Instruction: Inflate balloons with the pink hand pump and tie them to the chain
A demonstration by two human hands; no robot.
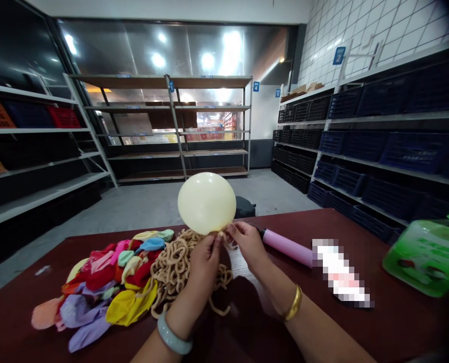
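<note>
An inflated pale yellow balloon (pixel 207 202) stands above the table with its neck end toward me. My left hand (pixel 206 259) is closed on the neck, thumb and fingers pinched together. Close beside it, my right hand (pixel 248 244) pinches at the same neck, where a short piece of tan cord (pixel 230 245) shows by the fingertips. Whether the cord goes around the neck I cannot tell. Under and behind my left hand lies a heap of tan fuzzy cord (pixel 175 259). To its left is a pile of limp, uninflated balloons (pixel 111 277) in many colours.
A pink hand pump (pixel 288 247) lies right of my right hand, beside a blurred-out item (pixel 341 275). A green bottle (pixel 423 254) stands at the right on the dark red table (pixel 383 322). White paper (pixel 247 267) lies beneath my hands. Shelves with crates (pixel 413 146) line the room.
</note>
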